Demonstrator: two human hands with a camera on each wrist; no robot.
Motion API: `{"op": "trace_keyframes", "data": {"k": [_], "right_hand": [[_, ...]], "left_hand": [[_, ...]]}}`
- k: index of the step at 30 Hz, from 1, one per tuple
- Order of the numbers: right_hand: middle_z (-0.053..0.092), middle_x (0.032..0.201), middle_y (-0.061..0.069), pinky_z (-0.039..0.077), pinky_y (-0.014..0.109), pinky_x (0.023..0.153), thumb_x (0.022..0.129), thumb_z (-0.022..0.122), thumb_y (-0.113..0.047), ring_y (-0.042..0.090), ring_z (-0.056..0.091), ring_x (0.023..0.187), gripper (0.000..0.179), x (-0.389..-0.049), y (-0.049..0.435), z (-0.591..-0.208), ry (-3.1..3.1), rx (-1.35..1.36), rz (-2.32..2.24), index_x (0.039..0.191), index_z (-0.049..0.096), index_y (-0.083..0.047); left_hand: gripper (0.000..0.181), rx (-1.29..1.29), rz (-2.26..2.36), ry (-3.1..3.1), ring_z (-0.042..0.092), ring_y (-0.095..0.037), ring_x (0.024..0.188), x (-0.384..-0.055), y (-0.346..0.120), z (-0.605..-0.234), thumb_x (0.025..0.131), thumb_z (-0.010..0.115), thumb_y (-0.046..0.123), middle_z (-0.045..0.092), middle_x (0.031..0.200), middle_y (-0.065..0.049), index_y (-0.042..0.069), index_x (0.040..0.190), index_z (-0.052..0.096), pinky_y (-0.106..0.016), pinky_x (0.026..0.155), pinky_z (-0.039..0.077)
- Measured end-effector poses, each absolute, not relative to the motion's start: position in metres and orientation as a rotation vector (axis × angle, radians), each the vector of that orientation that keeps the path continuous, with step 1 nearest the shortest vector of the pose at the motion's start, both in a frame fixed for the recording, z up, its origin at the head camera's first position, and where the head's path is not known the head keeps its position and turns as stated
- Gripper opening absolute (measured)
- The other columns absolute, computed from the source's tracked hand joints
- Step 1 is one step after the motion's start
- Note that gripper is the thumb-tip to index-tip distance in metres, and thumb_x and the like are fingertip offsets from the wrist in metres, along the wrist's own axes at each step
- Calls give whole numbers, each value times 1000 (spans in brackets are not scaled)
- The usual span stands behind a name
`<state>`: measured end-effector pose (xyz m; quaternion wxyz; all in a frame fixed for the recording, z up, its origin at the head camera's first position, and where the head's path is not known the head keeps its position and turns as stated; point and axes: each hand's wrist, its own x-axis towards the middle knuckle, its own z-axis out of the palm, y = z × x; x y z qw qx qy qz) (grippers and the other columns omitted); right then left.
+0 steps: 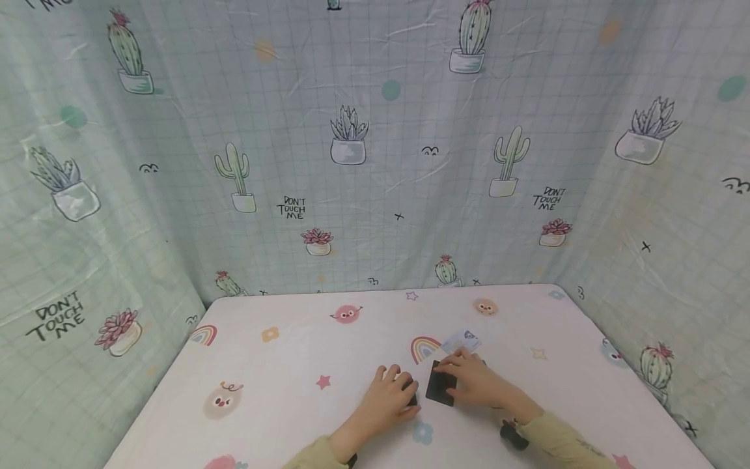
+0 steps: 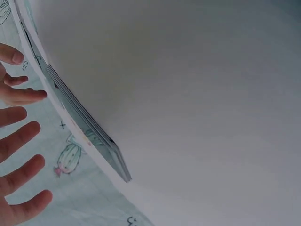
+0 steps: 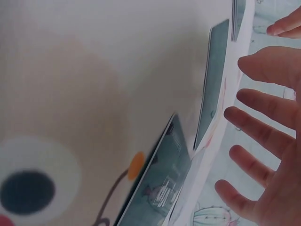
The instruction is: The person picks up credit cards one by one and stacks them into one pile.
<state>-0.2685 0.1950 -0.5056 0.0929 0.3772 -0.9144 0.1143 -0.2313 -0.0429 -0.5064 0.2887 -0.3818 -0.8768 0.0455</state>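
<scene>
My left hand (image 1: 383, 397) hovers with spread fingers beside a small stack of dark cards (image 1: 413, 393), partly hidden by the hand. In the left wrist view the stack (image 2: 89, 117) shows several thin edges, apart from my fingers (image 2: 21, 141). My right hand (image 1: 473, 378) is over the right side of a flat black card (image 1: 441, 384). In the right wrist view its fingers (image 3: 258, 122) are spread, nothing between them. That view also shows a glossy dark card (image 3: 162, 181) with small print, mostly hidden in the head view. A pale blue-white card (image 1: 461, 341) lies just beyond the right hand.
A small black object (image 1: 513, 435) shows by the right sleeve; its kind is unclear. The white table (image 1: 263, 391) is printed with stars, rainbows and faces. A cactus-print curtain (image 1: 375, 182) stands behind it and along both sides.
</scene>
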Motion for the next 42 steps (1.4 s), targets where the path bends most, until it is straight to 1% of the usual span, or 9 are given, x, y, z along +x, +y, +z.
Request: {"op": "trace_keyframes", "data": {"k": [5, 9, 13, 20, 25, 32, 35, 38, 42], "right_hand": [[56, 116, -1, 38, 45, 81, 77, 66, -25, 19, 42, 103, 40, -273, 200, -506, -2807, 1083, 345, 116, 57, -18], [54, 121, 0, 38, 47, 83, 78, 64, -23, 20, 41, 105, 43, -277, 205, -507, -2806, 1119, 300, 119, 54, -18], [54, 123, 2, 38, 45, 81, 76, 64, -20, 21, 42, 105, 48, -281, 208, -508, -2734, 1179, 222, 122, 52, -16], [55, 121, 6, 39, 42, 74, 72, 67, -18, 21, 43, 98, 55, -288, 209, -504, -2658, 1259, 168, 124, 51, -13], [55, 122, 4, 38, 41, 73, 73, 66, -19, 19, 43, 97, 56, -292, 209, -503, -2705, 1299, 159, 126, 49, -12], [54, 122, -2, 35, 38, 74, 75, 65, -20, 16, 41, 96, 55, -296, 208, -504, -2811, 1294, 167, 127, 48, -17], [54, 122, -2, 36, 38, 73, 76, 64, -20, 16, 41, 96, 53, -296, 208, -504, -2816, 1294, 153, 126, 48, -17], [54, 119, -2, 38, 40, 75, 74, 65, -21, 16, 42, 96, 49, -295, 208, -505, -2786, 1292, 158, 122, 52, -17], [55, 113, -2, 41, 44, 82, 73, 67, -26, 18, 43, 98, 43, -292, 205, -506, -2781, 1260, 175, 115, 57, -18]], "left_hand": [[36, -1002, 96, -2303, 50, -17, 91, -233, -30, -505, 77, 58, 49, 59, 91, 6, 20, 98, 64, -39, 78, 41], [37, -1031, 95, -2326, 51, -18, 94, -236, -21, -504, 78, 56, 49, 60, 93, 4, 21, 101, 62, -42, 80, 42], [38, -1062, 126, -2395, 52, -20, 99, -239, -14, -506, 81, 53, 51, 61, 96, 3, 21, 105, 59, -44, 83, 42], [44, -1079, 216, -2458, 53, -23, 105, -245, -2, -508, 83, 48, 54, 63, 102, 1, 20, 108, 59, -45, 86, 41], [46, -1089, 273, -2482, 53, -22, 105, -248, 4, -506, 83, 47, 55, 62, 104, 2, 21, 111, 59, -44, 86, 42], [44, -1122, 303, -2530, 53, -21, 105, -249, 6, -506, 83, 47, 55, 62, 106, 5, 24, 113, 57, -43, 85, 43], [44, -1130, 307, -2546, 53, -21, 107, -250, 7, -507, 83, 47, 55, 61, 107, 5, 24, 113, 57, -44, 86, 43], [44, -1131, 307, -2571, 53, -22, 109, -250, 7, -506, 83, 48, 55, 61, 108, 5, 24, 113, 57, -44, 86, 43], [44, -1104, 314, -2584, 53, -21, 105, -250, 7, -506, 81, 49, 56, 62, 103, 4, 22, 107, 59, -43, 85, 43]]}}
